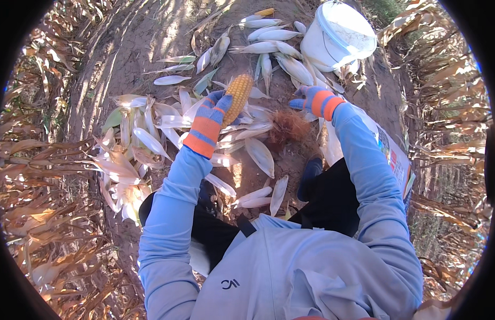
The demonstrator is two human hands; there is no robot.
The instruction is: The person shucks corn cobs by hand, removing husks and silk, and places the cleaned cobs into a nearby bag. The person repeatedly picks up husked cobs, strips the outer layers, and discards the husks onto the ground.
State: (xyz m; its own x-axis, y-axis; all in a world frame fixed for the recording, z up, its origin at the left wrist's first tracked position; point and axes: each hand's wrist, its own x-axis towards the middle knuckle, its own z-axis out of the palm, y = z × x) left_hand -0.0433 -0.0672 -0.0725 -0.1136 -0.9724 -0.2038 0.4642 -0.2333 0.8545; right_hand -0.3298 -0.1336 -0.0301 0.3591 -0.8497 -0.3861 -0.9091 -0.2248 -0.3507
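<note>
- Sleeves of pale blue fabric come up from the lower edge, over our light blue top and dark trousers; we sit or crouch on bare brown soil.
- Just ahead of our knees we see a scatter of pale, dry corn husks (260, 156) lying on the soil (151, 37).
- Our left hand (210, 118), in a knitted glove of blue, grey and orange, is clenched around the lower part of a husked yellow-orange corn cob (238, 98); the cob stands tilted, its tip pointing up and away from us.
- Our right hand (316, 101), in a matching glove, hovers above the ground to the right of the cob and well apart from it; we cannot tell whether its fingers are closed or released.
- Between the two hands lies a reddish-brown tuft of corn silk (288, 127) on the husks.
- By our right forearm lies a white printed sack (394, 154).
- Farther off, a heap of unhusked pale ears (279, 50) rests beside a white plastic bucket (338, 34).
- Dry brown maize stalks (50, 176) ring the cleared patch on both sides.
</note>
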